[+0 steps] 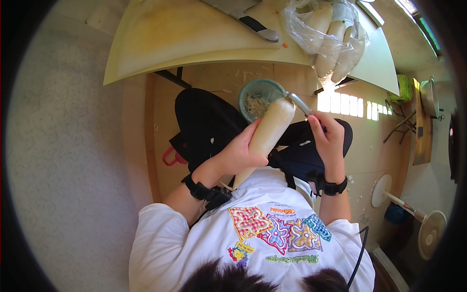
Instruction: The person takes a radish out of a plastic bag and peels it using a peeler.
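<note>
A long white radish (272,127) is tilted over my lap, with its thick end up near the bin. My left hand (242,152) is wrapped round its middle, thumb across the near side. In my right hand (327,134) is a metal peeler (298,103), its head touching the top end of the radish. Below that end, between my knees, stands a teal bin (262,86) with pale peelings inside. Part of the bin is hidden behind the radish.
Ahead is a table (194,46) with a large knife (253,24) and a plastic bag of radishes (333,39). Peel scraps lie on the floor. At the right are a fan (432,235) and a folding stand (404,121); a wall is at the left.
</note>
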The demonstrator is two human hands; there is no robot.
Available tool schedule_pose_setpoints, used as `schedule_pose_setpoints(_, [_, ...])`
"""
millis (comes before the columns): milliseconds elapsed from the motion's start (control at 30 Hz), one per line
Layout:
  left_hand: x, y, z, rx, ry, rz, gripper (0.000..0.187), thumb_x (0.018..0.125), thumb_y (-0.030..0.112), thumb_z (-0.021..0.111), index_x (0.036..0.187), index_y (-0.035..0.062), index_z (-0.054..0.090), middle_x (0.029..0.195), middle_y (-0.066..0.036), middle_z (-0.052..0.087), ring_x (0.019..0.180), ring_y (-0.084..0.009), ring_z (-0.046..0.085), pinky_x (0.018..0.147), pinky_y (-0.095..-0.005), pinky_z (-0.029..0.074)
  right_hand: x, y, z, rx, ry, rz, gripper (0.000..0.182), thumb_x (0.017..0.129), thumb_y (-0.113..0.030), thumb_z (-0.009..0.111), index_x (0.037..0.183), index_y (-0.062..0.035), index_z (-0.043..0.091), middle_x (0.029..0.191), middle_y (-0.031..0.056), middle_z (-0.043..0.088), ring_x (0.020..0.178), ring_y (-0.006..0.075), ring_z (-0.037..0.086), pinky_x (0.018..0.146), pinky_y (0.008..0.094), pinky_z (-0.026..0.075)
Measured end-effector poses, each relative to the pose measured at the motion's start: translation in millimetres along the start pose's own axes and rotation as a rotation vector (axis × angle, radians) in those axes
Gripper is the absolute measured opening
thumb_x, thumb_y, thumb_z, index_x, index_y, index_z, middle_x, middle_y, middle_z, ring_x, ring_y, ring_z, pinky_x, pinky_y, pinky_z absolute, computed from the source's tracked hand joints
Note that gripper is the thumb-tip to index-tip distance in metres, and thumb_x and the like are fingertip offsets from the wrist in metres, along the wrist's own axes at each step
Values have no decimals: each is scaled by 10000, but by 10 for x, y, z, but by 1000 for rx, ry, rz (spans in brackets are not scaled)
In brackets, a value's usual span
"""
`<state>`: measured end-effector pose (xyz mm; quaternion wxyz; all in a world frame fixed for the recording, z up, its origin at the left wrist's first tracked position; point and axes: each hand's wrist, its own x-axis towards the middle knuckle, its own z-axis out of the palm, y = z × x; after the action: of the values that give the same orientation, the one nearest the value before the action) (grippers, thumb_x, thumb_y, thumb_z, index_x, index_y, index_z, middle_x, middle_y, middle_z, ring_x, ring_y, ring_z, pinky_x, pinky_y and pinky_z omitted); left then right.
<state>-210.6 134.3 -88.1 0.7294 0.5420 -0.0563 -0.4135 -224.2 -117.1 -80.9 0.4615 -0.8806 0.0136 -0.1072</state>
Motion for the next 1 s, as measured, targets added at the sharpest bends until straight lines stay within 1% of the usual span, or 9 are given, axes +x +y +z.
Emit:
schedule_pose_setpoints(67, [-21,5,-12,16,-62,24,932,738,-9,713,1535,72,235,1241,-54,529,992,-126,576,840,-301,514,20,88,-63,-28,28,101,160,921,-134,697,977,15,703,680,34,579,604,67,473,539,229,375])
schedule_pose_setpoints(200, [-13,10,24,103,-3,74,925,734,-13,710,1529,72,245,1238,-56,532,967,-124,575,831,-306,518,-66,270,-77,219,85,229,186,953,-152,670,981,30,696,719,-44,578,656,24,453,583,195,358])
schedule_pose_setpoints(333, [29,45,24,49,21,15,907,738,-25,707,1520,66,256,1200,-50,540,980,-121,574,863,-308,507,-135,251,-69,384,88,305,164,947,-134,672,994,23,684,708,-56,544,641,14,426,570,186,328])
schedule_pose_setpoints(400, [30,38,17,42,17,20,903,742,-37,704,1519,58,254,1177,-49,545,1009,-125,575,899,-308,495,-148,140,-22,596,58,352,188,892,-124,735,1009,9,671,690,-79,496,630,5,397,559,181,295])
schedule_pose_setpoints(433, [36,24,11,50,17,24,912,744,-34,706,1523,61,242,1180,-51,543,1018,-125,571,900,-309,494,-127,36,-17,597,62,353,188,892,-124,735,1009,9,671,690,-79,496,630,5,397,559,181,295])
schedule_pose_setpoints(533, [50,34,25,59,9,22,930,744,-28,709,1531,63,223,1201,-56,535,1045,-128,562,904,-310,492,-31,-236,31,460,-50,313,321,774,-131,842,1019,-12,672,660,-111,427,601,-6,366,536,185,259])
schedule_pose_setpoints(667, [53,21,33,102,37,7,962,735,-14,719,1542,65,202,1268,-65,508,1103,-136,540,919,-305,483,97,-397,117,457,-45,353,329,766,-147,849,1014,-12,681,646,-111,417,581,-3,355,523,188,255])
schedule_pose_setpoints(800, [39,44,17,155,35,17,978,730,-9,723,1548,69,192,1299,-66,497,1120,-138,533,928,-300,475,112,-393,180,436,2,368,291,789,-147,832,1002,-9,691,654,-105,451,584,-4,367,521,187,264])
schedule_pose_setpoints(1000, [34,-3,-18,138,-2,89,979,731,-14,722,1549,73,192,1343,-67,469,1138,-135,518,937,-297,469,58,-358,229,668,88,416,188,878,-156,759,966,0,702,659,-107,495,580,-11,371,517,186,257])
